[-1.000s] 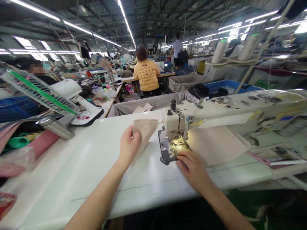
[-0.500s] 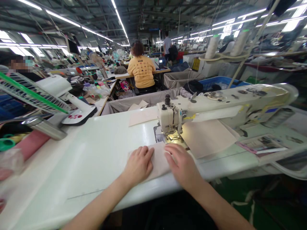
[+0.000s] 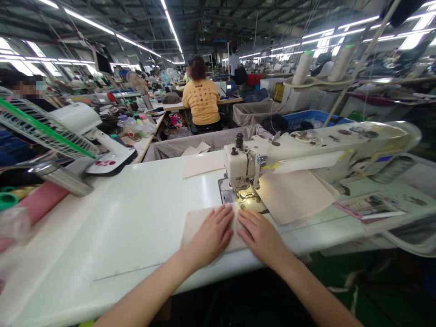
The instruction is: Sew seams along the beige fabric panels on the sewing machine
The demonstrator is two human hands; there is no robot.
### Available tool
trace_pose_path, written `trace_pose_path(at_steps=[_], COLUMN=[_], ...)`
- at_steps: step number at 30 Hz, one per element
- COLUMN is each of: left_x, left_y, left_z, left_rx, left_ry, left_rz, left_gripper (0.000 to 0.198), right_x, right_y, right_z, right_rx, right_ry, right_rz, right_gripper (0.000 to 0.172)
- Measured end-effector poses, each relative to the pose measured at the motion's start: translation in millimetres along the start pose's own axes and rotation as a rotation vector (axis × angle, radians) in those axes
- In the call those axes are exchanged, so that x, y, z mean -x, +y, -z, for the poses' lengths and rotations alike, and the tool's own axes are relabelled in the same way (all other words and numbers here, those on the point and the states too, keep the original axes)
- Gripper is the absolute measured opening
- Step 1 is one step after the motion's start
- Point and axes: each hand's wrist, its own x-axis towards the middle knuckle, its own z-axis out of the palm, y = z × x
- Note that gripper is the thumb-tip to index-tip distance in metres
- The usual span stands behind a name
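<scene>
A beige fabric piece (image 3: 195,221) lies flat on the white table (image 3: 136,227) just in front of the sewing machine (image 3: 306,152). My left hand (image 3: 211,236) rests flat on the fabric, fingers stretched toward the needle area. My right hand (image 3: 260,236) lies flat beside it on the fabric's right part, fingertips close to the lit presser foot (image 3: 245,196). Both hands press down and hold nothing. A larger beige fabric piece (image 3: 294,195) sits under the machine arm to the right.
Another beige piece (image 3: 202,164) lies at the table's far edge by a grey cloth bin (image 3: 190,145). A white fan (image 3: 68,131) and a metal flask (image 3: 57,177) stand at left. A person in a yellow shirt (image 3: 201,102) sits ahead. Thread cones (image 3: 301,68) rise at right.
My left hand brought the raised fabric piece down onto the table. Both hands then slid it forward, flat, toward the presser foot.
</scene>
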Motion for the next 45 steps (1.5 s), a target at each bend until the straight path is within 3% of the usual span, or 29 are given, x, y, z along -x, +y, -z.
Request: trace_pose_path(at_steps=[8,26,30,34,37,45], left_x=[-30,-35,-25,-4,4,-22], left_y=[-12,-23,-11,16,24,-7], left_z=[9.5,8.3,10.3,11.5,12.2,16.0], left_rx=[0.007,-0.025,-0.032,0.05,0.059,0.062], left_ry=[-0.108,-0.117,-0.127,-0.139,-0.106,-0.107], left_rz=[-0.08,-0.102,-0.103,-0.26,-0.295,-0.26], left_gripper=[0.046,0.048,0.045,0.044,0.045,0.041], right_x=[-20,-23,-4,26,34,-4], right_y=[11,8,5,1,2,16], right_z=[-5,-3,7,23,30,22], right_rx=[-0.021,-0.018,-0.04,-0.07,-0.059,-0.043], right_ry=[0.006,0.004,0.0,-0.019,-0.038,-0.059], right_rz=[-0.045,-0.09,-0.057,0.007,0.065,0.067], right_gripper=[0.029,0.032,0.03,0.03,0.034,0.026])
